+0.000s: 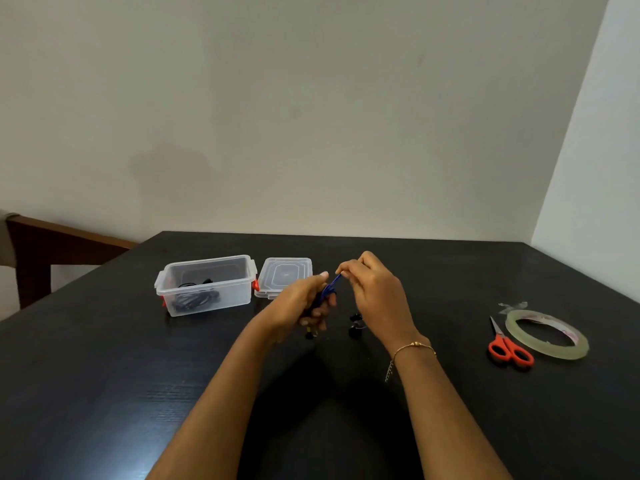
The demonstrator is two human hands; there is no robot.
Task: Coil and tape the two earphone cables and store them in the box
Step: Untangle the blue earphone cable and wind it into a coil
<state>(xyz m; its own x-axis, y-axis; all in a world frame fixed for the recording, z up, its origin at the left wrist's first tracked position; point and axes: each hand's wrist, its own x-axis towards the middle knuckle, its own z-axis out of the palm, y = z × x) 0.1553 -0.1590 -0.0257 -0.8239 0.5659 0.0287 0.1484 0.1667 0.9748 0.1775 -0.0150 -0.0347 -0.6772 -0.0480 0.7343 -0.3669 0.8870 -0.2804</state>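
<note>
Dark bench, woodgrain surface, set against a pale wall.

Left hand: above the middle of the bench, grip clenched round a coiled bundle of blue cable, fingers curled under it. Plug end hanging below the fist, just above the bench surface.

Right hand: just beside the left, grip pinching a strand of the same blue cable between thumb and fingertips, strand running taut from the bundle up to the pinch. Thin gold bracelet on the right wrist, short chain dangling.

Earbuds: two dark pieces below the right hand, near the bench surface; resting or hanging cannot be told.

Clear plastic box: toward the far left corner of the bench, open, red latches at both ends. Black cable lying coiled inside on the bottom; tape on it not discernible.

Lid: lying flat on the bench, just beside the right end of the box, partly hidden behind the left hand.

Scissors: orange handles, closed, lying near the right edge of the bench, blades pointing toward the far edge.

Roll of clear tape: lying flat, touching or just beside the scissors on their right. Small loose piece of tape stuck to the bench at the far side of the roll.

Brown wooden furniture beyond the left edge of the bench.
</note>
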